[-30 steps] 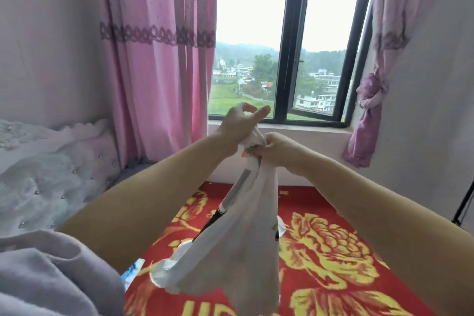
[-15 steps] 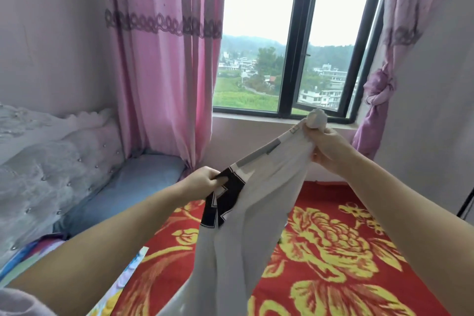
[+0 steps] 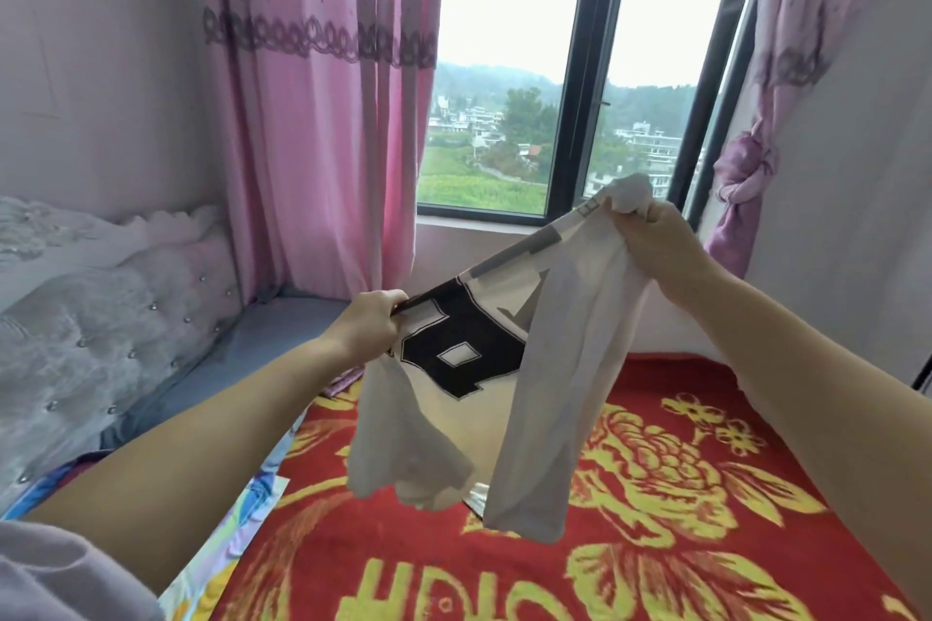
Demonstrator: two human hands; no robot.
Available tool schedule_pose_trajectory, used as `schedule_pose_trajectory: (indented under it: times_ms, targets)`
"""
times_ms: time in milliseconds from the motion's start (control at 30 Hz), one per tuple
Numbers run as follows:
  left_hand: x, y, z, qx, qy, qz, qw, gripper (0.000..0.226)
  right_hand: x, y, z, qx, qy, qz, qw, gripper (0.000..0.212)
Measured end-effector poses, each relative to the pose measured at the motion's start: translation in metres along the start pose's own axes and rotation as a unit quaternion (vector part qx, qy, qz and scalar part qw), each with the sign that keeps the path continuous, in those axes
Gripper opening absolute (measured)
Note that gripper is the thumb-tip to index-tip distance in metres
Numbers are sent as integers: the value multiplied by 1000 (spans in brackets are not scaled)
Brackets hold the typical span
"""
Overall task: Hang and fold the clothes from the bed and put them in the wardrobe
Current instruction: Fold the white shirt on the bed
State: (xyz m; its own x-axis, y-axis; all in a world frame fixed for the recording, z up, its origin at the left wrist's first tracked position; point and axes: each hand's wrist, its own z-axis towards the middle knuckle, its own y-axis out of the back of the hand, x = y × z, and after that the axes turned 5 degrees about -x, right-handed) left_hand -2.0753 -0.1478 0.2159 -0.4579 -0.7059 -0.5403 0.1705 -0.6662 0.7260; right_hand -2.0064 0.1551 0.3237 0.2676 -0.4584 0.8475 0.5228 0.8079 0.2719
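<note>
Both hands are gripping one white T-shirt (image 3: 504, 388) in the air above the bed, well apart from each other. Your left hand (image 3: 370, 325) is pinching the shirt's edge by the big black printed letter, fingers curled on the fabric. Your right hand (image 3: 655, 245) is holding higher up, clutching a bunched knot of cloth that's poking out above the knuckles. Between the two hands the top edge is running taut and slanted, lower at your left. Fabric is hanging down in two loose folds, clear of the red blanket (image 3: 630, 519) with yellow flowers that's covering the bed. Toward the bed's left edge a tufted headboard (image 3: 101, 318) is showing. At the far edge a pink curtain (image 3: 323, 116) and a dark-framed window (image 3: 580, 116) are standing.
</note>
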Motion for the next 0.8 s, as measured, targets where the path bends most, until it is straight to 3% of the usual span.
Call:
schedule_pose_trajectory:
  times_ms: [100,233,333,400,467,567,600,633,667,733,800]
  targets:
    - [7,-6,-2,26,25,14,999,16,7,5,7,-35,-2,49,998,20]
    - [34,-26,-19,97,117,98,983,29,15,31,34,-229,-30,126,965,26]
    - [38,-21,-22,42,148,34,988,31,-5,52,48,-302,-75,-38,950,25]
    - [13,-8,-16,-11,134,-95,986,24,-30,59,42,-260,-112,-159,946,33]
    - [-19,2,-3,-22,67,-170,983,36,-51,53,26,-140,-122,-209,960,42]
    - [-75,3,15,4,-64,-160,985,19,-50,10,-14,169,-73,-205,961,101]
    - [-94,0,20,10,-97,-149,984,19,-45,-12,-26,256,-49,-171,950,104]
    - [-113,-1,22,15,-123,-145,982,22,-40,-34,-38,309,-30,-118,943,92]
    - [-128,-3,22,23,-153,-156,976,27,-37,-53,-48,320,-12,-72,944,67]
    - [-136,-8,21,49,-169,-227,958,35,-27,-71,-60,235,3,-6,972,20]
    - [-116,-8,15,78,-100,-248,960,61,-23,-67,-55,160,-26,98,982,9]
